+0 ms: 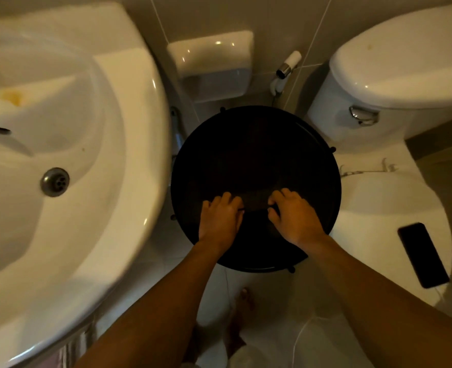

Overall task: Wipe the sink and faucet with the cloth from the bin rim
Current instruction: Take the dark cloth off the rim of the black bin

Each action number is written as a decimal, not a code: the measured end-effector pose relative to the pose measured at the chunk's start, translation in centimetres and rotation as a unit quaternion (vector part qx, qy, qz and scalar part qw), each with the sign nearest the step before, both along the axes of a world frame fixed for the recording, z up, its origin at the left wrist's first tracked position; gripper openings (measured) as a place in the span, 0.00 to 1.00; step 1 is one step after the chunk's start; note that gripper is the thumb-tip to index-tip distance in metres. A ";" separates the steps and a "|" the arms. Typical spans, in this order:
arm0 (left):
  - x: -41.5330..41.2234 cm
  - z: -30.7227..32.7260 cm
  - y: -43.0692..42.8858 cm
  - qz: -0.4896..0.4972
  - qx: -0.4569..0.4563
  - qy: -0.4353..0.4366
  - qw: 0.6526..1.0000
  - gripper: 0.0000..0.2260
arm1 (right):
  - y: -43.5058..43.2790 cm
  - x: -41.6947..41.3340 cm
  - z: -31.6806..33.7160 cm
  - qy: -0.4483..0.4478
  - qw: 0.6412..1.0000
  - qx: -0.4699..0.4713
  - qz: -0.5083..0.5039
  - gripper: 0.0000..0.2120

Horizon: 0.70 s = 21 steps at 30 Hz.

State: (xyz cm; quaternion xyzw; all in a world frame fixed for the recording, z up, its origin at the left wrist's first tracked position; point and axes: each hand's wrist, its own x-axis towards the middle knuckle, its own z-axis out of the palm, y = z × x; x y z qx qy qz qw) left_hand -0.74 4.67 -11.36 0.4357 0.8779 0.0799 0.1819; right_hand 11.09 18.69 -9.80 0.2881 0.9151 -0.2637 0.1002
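Both hands, left hand and right hand, pinch a dark cloth at the near rim of the black bin; advise lifting evenly before crossing to sink.

We stand over the bin, which sits on the floor between the sink on our left and the toilet on our right. A phone lies on the toilet lid. Behind the bin, a paper holder hangs on the wall, a spray nozzle to its right.
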 end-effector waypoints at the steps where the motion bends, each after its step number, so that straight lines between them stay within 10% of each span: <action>1: 0.0 1.0 0.1 0.006 0.012 -0.004 1.000 0.08 | 0.3 -0.2 1.0 0.009 1.000 -0.003 -0.006 0.07; 15: -1.2 19.2 0.5 0.057 0.144 -0.178 0.972 0.03 | 2.1 -0.1 18.7 0.073 0.996 -0.044 -0.022 0.02; 21: -1.9 27.8 0.6 0.044 0.152 -0.229 0.960 0.03 | 0.3 -0.2 24.8 0.164 0.956 -0.146 -0.193 0.06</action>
